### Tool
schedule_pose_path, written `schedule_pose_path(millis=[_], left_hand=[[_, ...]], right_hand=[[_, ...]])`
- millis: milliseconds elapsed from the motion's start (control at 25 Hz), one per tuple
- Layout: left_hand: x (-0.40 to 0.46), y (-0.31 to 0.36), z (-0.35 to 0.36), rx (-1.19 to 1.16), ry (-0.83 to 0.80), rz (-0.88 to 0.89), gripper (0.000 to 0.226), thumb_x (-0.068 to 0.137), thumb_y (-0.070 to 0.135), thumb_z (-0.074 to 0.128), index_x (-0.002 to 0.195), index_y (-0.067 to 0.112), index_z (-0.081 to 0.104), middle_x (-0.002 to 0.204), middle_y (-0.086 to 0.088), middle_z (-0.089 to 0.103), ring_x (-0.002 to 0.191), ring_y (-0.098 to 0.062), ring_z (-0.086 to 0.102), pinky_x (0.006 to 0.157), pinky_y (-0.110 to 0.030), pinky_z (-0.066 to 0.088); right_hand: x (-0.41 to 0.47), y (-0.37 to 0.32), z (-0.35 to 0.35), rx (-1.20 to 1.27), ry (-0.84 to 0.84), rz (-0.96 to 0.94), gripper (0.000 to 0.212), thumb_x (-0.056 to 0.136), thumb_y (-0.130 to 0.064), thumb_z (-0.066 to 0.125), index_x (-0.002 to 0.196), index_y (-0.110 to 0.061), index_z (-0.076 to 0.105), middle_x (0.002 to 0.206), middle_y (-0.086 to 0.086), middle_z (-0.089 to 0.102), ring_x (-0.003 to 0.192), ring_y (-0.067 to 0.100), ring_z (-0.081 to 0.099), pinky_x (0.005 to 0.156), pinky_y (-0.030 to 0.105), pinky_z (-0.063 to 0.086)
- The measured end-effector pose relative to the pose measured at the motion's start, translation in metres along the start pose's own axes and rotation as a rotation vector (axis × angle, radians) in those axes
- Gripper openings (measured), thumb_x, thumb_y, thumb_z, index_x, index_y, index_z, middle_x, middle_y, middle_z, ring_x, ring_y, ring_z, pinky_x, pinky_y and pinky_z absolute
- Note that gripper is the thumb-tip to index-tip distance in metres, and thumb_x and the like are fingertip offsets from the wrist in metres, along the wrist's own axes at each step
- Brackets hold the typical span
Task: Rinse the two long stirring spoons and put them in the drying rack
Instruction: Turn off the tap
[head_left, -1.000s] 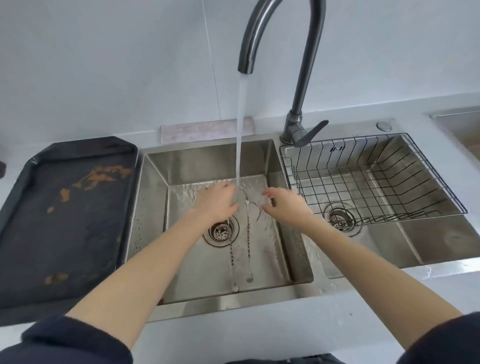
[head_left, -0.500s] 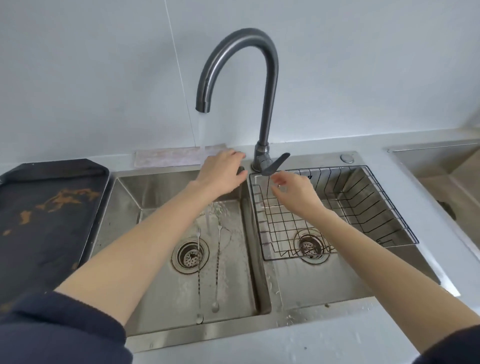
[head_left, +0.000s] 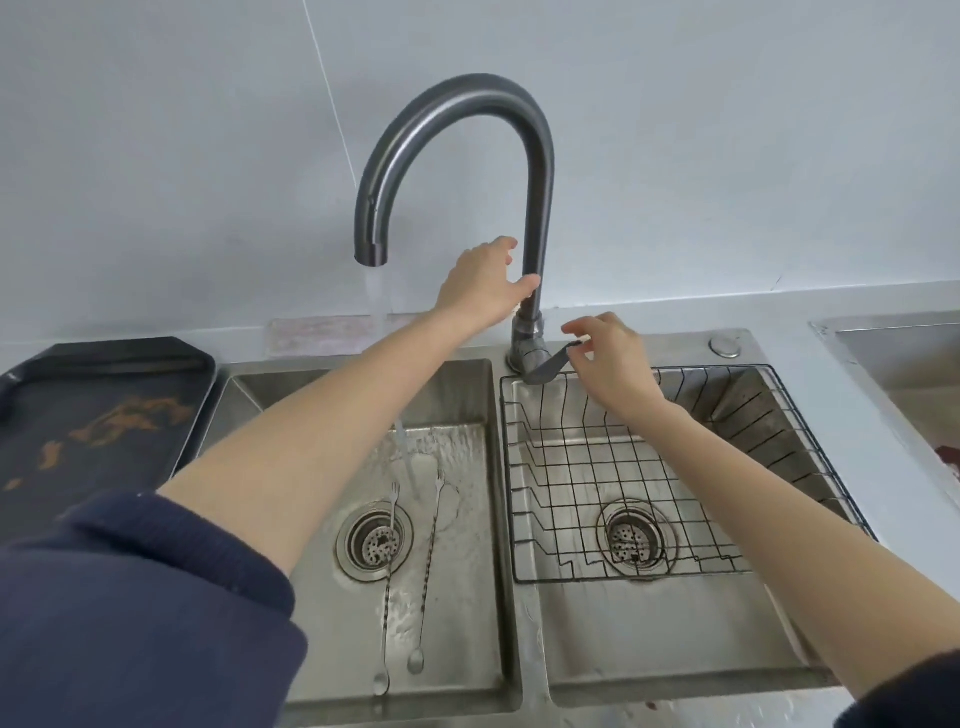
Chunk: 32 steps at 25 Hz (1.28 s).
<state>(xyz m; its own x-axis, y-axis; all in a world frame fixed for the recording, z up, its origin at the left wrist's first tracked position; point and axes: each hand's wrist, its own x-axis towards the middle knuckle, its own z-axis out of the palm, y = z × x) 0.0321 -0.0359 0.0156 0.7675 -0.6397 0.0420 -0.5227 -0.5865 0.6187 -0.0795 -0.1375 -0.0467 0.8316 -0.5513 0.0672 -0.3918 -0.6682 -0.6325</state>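
Two long twisted stirring spoons lie side by side on the floor of the left sink basin (head_left: 467, 395), fork ends far, bowls near. The left spoon (head_left: 387, 587) crosses the drain; the right spoon (head_left: 427, 577) lies beside it. Water falls from the spout of the dark faucet (head_left: 535, 171) onto the basin near their fork ends. My left hand (head_left: 485, 283) grips the faucet's upright neck. My right hand (head_left: 608, 358) pinches the faucet lever (head_left: 550, 366). The black wire drying rack (head_left: 571, 467) sits in the right basin with nothing in it.
A dark tray (head_left: 98, 410) with orange stains rests on the counter left of the sink. A pale cloth strip (head_left: 322, 332) lies behind the left basin. Another sink's edge (head_left: 893, 332) shows at the far right. A round button (head_left: 724, 347) sits behind the rack.
Both hands rose out of the left basin, leaving the spoons on its floor. The left hand went to the faucet neck and the right to the lever. The camera tilted up and right.
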Motion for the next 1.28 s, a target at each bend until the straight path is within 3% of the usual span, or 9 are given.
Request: schedule_pose_path(millis=[160,400,640,840,960,1040,1160,1280], left_hand=[[0.019,0.006,0.006,-0.049,0.031,-0.054,0.052,0.087,0.032,0.055,0.132,0.010,0.042,0.128,-0.009,0.056,0.117,-0.025,0.052,0.097,-0.033,0.042],[0.034,0.011,0.018,-0.251,0.207,-0.147,0.032,0.085,0.033,0.058,0.105,0.008,0.058,0.106,-0.005,0.068,0.096,-0.018,0.059,0.073,-0.020,0.036],[0.038,0.006,0.022,-0.238,0.249,-0.099,0.018,0.085,0.032,0.058,0.085,0.017,0.047,0.099,-0.004,0.068,0.076,-0.013,0.053,0.071,-0.021,0.039],[0.039,0.005,0.022,-0.228,0.250,-0.095,0.019,0.085,0.032,0.058,0.085,0.018,0.046,0.100,-0.004,0.068,0.079,-0.014,0.054,0.074,-0.022,0.039],[0.036,0.005,0.020,-0.301,0.225,-0.132,0.017,0.084,0.031,0.059,0.088,0.018,0.051,0.102,-0.004,0.067,0.090,-0.018,0.059,0.077,-0.023,0.039],[0.031,0.005,0.019,-0.334,0.203,-0.138,0.019,0.086,0.028,0.056,0.101,0.015,0.058,0.106,-0.004,0.066,0.100,-0.020,0.060,0.081,-0.022,0.039],[0.017,0.001,0.015,-0.290,0.151,-0.093,0.034,0.091,0.024,0.048,0.123,0.014,0.053,0.115,-0.004,0.065,0.111,-0.018,0.056,0.093,-0.021,0.036],[-0.001,-0.008,0.011,-0.273,0.120,-0.073,0.035,0.092,0.023,0.047,0.126,0.014,0.052,0.119,-0.004,0.064,0.117,-0.015,0.053,0.098,-0.021,0.033]], right_hand=[[0.014,0.007,0.004,-0.004,0.016,-0.004,0.021,0.085,-0.005,0.053,0.102,-0.006,0.065,0.109,0.013,0.062,0.091,0.027,0.061,0.076,0.027,0.043],[0.018,0.020,0.004,0.097,0.073,-0.014,0.009,0.081,-0.013,0.065,0.085,-0.007,0.070,0.088,0.011,0.066,0.073,0.015,0.055,0.066,0.015,0.036],[0.030,0.018,0.005,0.114,0.107,-0.035,0.008,0.078,-0.012,0.067,0.081,-0.006,0.071,0.084,0.013,0.066,0.072,0.018,0.056,0.061,0.012,0.032],[0.039,0.017,0.004,0.096,0.107,-0.022,0.009,0.078,-0.014,0.067,0.082,-0.008,0.072,0.086,0.012,0.066,0.073,0.013,0.053,0.063,0.012,0.031],[0.035,0.015,0.007,0.095,0.128,0.008,0.009,0.079,-0.015,0.065,0.083,-0.010,0.071,0.089,0.011,0.067,0.076,0.016,0.056,0.066,0.016,0.033],[0.033,0.013,0.008,0.096,0.126,0.034,0.012,0.081,-0.014,0.062,0.089,-0.011,0.070,0.094,0.011,0.067,0.084,0.021,0.060,0.069,0.019,0.035],[0.027,0.007,0.008,0.076,0.130,0.038,0.023,0.084,-0.011,0.056,0.105,-0.013,0.065,0.105,0.010,0.065,0.090,0.024,0.061,0.074,0.023,0.040],[0.013,-0.004,0.010,0.075,0.118,-0.003,0.027,0.088,-0.012,0.050,0.112,-0.014,0.062,0.113,0.009,0.061,0.090,0.024,0.061,0.082,0.032,0.047]])
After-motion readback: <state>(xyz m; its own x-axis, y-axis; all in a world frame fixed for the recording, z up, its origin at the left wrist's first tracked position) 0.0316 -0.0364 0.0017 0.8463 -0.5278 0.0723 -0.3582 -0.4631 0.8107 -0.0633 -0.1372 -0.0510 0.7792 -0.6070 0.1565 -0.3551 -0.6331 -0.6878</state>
